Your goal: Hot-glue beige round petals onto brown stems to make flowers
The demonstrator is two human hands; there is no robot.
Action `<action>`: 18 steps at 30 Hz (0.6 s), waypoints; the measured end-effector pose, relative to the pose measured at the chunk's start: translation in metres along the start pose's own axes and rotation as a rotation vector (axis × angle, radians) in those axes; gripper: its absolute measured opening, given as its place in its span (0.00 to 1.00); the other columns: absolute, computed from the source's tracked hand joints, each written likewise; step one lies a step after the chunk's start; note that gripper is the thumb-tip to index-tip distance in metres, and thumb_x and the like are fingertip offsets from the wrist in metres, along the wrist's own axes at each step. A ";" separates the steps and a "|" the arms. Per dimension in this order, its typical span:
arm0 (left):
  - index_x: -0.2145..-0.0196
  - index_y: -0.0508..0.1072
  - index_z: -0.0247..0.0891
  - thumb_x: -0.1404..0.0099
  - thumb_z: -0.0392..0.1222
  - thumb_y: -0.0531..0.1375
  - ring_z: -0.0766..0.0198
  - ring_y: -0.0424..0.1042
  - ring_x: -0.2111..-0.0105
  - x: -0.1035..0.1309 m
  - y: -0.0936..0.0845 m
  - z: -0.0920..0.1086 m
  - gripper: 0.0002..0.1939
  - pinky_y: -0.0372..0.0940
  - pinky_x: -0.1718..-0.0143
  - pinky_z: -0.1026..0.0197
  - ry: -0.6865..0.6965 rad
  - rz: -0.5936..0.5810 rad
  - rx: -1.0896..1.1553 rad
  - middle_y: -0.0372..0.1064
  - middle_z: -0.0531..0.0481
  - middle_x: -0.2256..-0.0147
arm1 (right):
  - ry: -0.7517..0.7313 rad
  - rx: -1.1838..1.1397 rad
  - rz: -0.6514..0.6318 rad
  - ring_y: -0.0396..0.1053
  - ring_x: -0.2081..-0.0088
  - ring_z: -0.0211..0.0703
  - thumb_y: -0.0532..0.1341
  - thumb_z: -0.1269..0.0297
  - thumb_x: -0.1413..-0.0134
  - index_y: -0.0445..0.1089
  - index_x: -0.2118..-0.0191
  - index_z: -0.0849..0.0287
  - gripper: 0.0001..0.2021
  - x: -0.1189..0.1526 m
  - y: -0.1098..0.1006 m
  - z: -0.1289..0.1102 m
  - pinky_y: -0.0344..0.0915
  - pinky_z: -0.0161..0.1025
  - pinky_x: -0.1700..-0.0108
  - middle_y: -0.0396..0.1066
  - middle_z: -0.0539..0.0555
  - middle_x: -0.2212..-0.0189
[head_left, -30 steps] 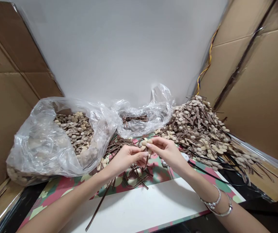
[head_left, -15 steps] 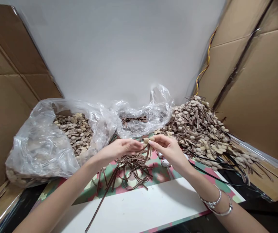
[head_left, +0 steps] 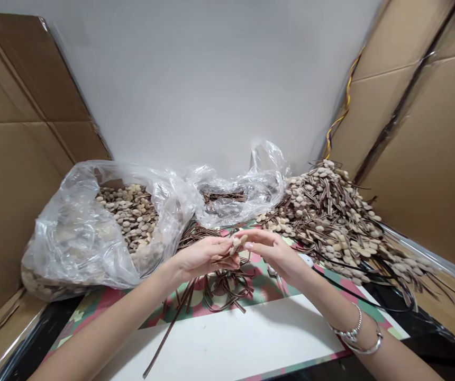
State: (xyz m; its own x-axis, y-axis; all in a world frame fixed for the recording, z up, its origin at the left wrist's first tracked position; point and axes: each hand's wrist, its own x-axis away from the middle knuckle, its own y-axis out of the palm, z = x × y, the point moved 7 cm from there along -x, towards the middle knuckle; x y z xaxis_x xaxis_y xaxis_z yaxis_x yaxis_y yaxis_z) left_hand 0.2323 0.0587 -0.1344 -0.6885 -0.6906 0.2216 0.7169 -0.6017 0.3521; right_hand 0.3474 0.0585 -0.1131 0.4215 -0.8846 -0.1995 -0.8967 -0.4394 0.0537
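Note:
My left hand pinches a small beige oval-lobed fabric piece between thumb and fingers, above the middle of the mat. A brown ribbon strip seems to run along the fingers from this piece. My right hand is at the piece's other end, thumb and index finger closed about its tip; the exact contact is partly hidden. Beneath both hands lies a loose tangle of brown ribbon strips with pale edges. One long strip trails toward the front across the white surface.
A clear plastic bag of beige oval pieces sits on the left. Behind my hands is another plastic bag with brown strips. A large heap of pieces with ribbons rises at right, beside black cables. Cardboard walls flank the table.
The beige piece has tilted and come slightly lower and left. My left hand has turned, its fingers curling under the piece. My right fingers have loosened a little. The view has shifted slightly.

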 end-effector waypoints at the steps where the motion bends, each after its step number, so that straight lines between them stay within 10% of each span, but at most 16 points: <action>1: 0.65 0.73 0.33 0.42 0.45 0.61 0.68 0.70 0.70 0.000 -0.002 0.004 0.12 0.63 0.62 0.65 0.036 0.031 -0.031 0.70 0.48 0.71 | 0.003 0.004 0.025 0.66 0.54 0.42 0.61 0.63 0.50 0.70 0.56 0.54 0.13 0.000 -0.002 0.001 0.61 0.39 0.52 0.71 0.53 0.56; 8: 0.62 0.67 0.35 0.43 0.46 0.61 0.67 0.69 0.72 0.006 -0.010 0.019 0.15 0.61 0.65 0.64 0.319 0.341 -0.380 0.70 0.52 0.73 | 0.124 -0.045 0.065 0.64 0.77 0.34 0.52 0.50 0.43 0.66 0.66 0.60 0.17 -0.003 -0.003 0.019 0.58 0.31 0.75 0.68 0.51 0.75; 18: 0.63 0.71 0.33 0.43 0.47 0.60 0.65 0.69 0.71 0.005 -0.011 0.018 0.15 0.62 0.64 0.62 0.149 0.222 -0.486 0.71 0.48 0.71 | 0.052 0.218 0.060 0.54 0.81 0.30 0.58 0.52 0.47 0.66 0.67 0.60 0.15 -0.004 -0.021 0.003 0.50 0.30 0.79 0.59 0.45 0.81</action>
State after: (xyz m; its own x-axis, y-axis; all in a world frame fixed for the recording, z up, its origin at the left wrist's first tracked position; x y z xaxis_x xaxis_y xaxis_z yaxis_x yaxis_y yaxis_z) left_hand 0.2191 0.0687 -0.1210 -0.5176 -0.8499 0.0992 0.8354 -0.5270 -0.1563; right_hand 0.3636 0.0717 -0.1161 0.3677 -0.9175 -0.1516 -0.9261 -0.3463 -0.1499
